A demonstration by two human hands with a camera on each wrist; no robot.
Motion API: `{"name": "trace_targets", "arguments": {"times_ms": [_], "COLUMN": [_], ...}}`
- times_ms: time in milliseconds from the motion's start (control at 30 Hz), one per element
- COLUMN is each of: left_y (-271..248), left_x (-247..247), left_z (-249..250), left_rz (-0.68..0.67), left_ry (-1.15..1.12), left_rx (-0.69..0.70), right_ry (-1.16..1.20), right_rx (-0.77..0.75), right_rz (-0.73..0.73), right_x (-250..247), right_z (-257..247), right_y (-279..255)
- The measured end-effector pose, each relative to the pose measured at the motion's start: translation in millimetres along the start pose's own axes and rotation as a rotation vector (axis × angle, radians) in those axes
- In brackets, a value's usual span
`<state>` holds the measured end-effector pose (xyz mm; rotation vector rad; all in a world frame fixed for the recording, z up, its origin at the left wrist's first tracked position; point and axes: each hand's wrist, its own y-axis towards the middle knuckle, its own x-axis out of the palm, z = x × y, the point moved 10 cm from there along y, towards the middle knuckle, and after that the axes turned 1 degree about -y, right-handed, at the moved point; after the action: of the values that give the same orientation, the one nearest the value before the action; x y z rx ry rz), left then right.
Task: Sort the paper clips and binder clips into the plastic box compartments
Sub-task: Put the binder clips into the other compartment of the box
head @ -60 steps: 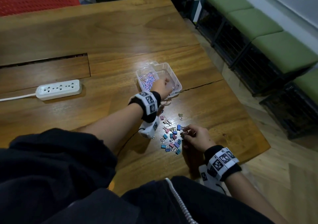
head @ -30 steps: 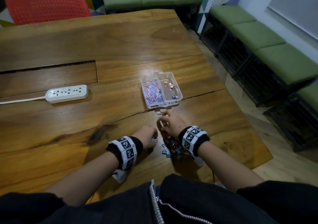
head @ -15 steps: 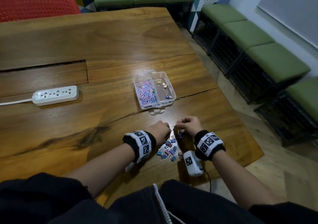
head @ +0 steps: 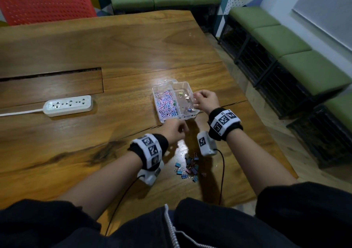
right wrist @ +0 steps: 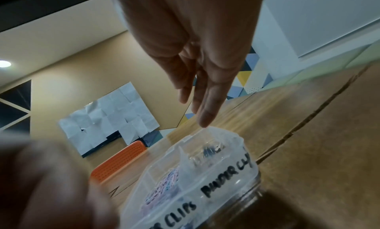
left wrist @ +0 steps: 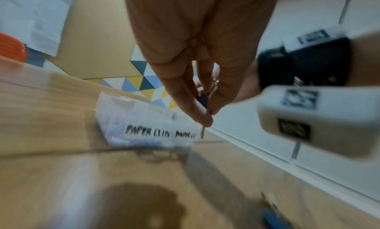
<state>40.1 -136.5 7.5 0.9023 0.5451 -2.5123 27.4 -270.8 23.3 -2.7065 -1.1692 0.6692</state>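
Note:
A clear two-compartment plastic box [head: 190,116] stands on the wooden table. Its left side holds a heap of pastel paper clips [head: 165,104]; a few binder clips [head: 187,100] lie in the right side. My right hand [head: 198,101] hovers over the box's right edge. In the right wrist view its fingers [right wrist: 203,117] are straight above the binder clip compartment [right wrist: 209,151] and hold nothing. My left hand [head: 181,130] is just in front of the box and pinches a dark blue binder clip [left wrist: 203,100]. A pile of coloured binder clips [head: 187,166] lies between my forearms.
A white power strip [head: 68,105] with its cord lies at the left. A long recess [head: 51,74] cuts the tabletop behind it. Beyond the table are a red chair [head: 47,5] and green benches [head: 285,43]. The table's right edge is close to my right arm.
Both hands have left the pile. My right hand moved forward over the box's right compartment; my left hand rose toward the box's front with a binder clip pinched in it.

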Motion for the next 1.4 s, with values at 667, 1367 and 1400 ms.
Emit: {"name": "trace_targets", "arguments": {"times_ms": [667,1367,1400], "left_y": [-10.2,-49.0,-50.7], "left_x": [77.3,93.3,91.7], "left_z": [10.9,-16.2,-17.2], "left_rz": [-0.38,-0.392,-0.393], "left_ry": [0.344,0.457,0.442], "left_rx": [0.244,0.124,0.117], "right_ry": [-0.888,-0.534,-0.51], "right_rx": [-0.078,-0.122,-0.146], "right_rz": [-0.264,-0.16,-0.133], "right_x": [1.8,6.8,7.6], "right_z": [110.0,7.4,-4.9], "right_y": [-113.8,-48.6,-40.4]}}
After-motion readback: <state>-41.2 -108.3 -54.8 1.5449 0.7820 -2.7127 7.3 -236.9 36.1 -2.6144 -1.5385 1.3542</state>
